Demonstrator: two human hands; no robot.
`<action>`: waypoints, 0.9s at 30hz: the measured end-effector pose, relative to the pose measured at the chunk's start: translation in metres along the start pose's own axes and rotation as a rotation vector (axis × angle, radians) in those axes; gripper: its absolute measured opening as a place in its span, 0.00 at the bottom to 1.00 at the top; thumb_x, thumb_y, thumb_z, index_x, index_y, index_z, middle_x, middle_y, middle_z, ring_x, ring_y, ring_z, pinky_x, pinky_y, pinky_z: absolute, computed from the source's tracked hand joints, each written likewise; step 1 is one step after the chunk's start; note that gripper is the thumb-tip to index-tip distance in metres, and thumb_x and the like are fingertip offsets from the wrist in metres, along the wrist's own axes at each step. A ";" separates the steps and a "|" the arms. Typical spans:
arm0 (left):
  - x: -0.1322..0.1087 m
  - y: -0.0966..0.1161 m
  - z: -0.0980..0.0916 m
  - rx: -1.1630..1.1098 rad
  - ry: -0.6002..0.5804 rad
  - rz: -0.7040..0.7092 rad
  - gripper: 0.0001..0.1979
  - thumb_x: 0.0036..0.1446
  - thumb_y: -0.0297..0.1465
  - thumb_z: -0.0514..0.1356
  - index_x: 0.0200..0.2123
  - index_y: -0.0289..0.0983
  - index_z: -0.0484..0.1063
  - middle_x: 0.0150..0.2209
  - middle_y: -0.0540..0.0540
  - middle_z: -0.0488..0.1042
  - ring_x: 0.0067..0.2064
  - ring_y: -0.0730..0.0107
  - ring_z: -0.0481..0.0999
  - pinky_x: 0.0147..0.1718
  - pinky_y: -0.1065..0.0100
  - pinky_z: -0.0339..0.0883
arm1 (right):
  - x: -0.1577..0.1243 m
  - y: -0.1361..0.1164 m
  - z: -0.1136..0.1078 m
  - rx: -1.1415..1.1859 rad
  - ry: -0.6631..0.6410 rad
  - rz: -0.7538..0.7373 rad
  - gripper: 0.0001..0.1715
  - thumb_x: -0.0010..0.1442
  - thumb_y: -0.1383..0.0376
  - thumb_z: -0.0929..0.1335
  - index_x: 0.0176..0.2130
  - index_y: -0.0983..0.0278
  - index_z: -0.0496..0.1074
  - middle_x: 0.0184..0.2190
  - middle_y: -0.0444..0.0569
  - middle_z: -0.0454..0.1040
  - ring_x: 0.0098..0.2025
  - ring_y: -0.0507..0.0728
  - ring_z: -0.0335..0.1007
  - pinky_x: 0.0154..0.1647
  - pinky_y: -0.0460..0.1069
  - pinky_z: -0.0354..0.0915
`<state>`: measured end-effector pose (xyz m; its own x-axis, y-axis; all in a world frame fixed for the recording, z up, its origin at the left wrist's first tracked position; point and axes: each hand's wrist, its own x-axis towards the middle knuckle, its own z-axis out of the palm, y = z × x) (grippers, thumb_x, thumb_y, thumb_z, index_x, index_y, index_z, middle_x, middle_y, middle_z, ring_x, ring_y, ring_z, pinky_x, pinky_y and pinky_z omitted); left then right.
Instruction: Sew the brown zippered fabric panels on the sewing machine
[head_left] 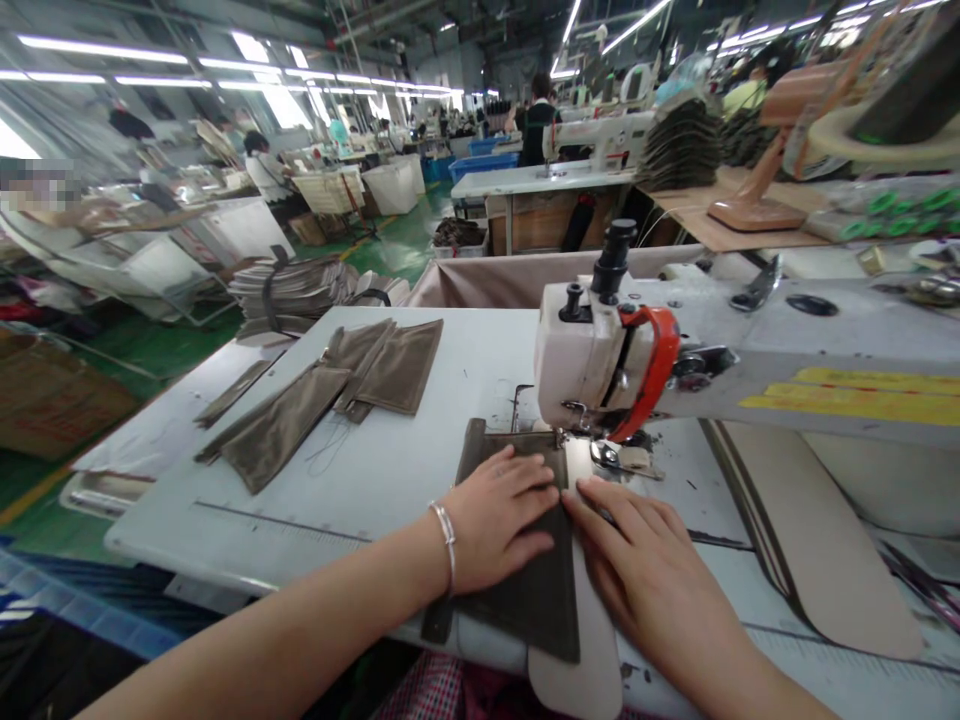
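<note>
A dark grey-brown fabric panel [525, 610] lies under the needle area of a white sewing machine [577, 350] with an orange guard [651, 370]. My left hand [502, 520], wearing a bracelet, rests flat on the panel with its fingers spread. At the panel's right edge, my right hand [649, 560] lies with fingers stretched toward the presser foot [604, 455]. Beneath it runs a beige, round-ended piece [581, 675], partly covered by the panel. Something small and dark shows between the right thumb and forefinger; I cannot make out what it is.
Finished-looking brown fabric pieces [285, 420] lie on the white table [397, 450] at left, with stacked pieces [289, 290] beyond. Beige round-ended panels [832, 560] sit right of the machine head. A fan [772, 190] stands behind; people work farther off.
</note>
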<state>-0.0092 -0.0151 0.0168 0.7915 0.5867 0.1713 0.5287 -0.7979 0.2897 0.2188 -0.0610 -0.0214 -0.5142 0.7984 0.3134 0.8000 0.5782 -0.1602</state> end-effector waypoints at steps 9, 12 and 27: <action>-0.048 0.037 0.012 -0.058 0.086 0.176 0.11 0.64 0.30 0.55 0.49 0.37 0.70 0.51 0.48 0.75 0.57 0.68 0.69 0.65 0.63 0.53 | 0.001 -0.002 0.000 0.000 0.033 -0.006 0.25 0.65 0.68 0.62 0.61 0.62 0.61 0.58 0.53 0.64 0.58 0.61 0.58 0.55 0.59 0.56; -0.041 0.027 0.016 -0.033 0.085 0.187 0.11 0.65 0.29 0.54 0.49 0.37 0.70 0.51 0.47 0.75 0.57 0.68 0.69 0.64 0.63 0.56 | 0.001 -0.003 -0.001 0.003 0.034 -0.003 0.25 0.66 0.68 0.62 0.62 0.61 0.60 0.58 0.53 0.64 0.59 0.61 0.58 0.55 0.59 0.56; -0.004 -0.003 0.010 0.113 0.087 0.203 0.10 0.67 0.27 0.52 0.45 0.36 0.72 0.47 0.46 0.75 0.52 0.70 0.72 0.61 0.61 0.60 | 0.001 -0.002 -0.002 0.009 0.009 -0.001 0.26 0.66 0.68 0.62 0.62 0.62 0.60 0.59 0.53 0.64 0.60 0.62 0.57 0.56 0.59 0.56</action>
<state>-0.0107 -0.0158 0.0056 0.8581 0.4189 0.2970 0.3967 -0.9080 0.1346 0.2176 -0.0618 -0.0194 -0.5125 0.7961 0.3219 0.7964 0.5809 -0.1685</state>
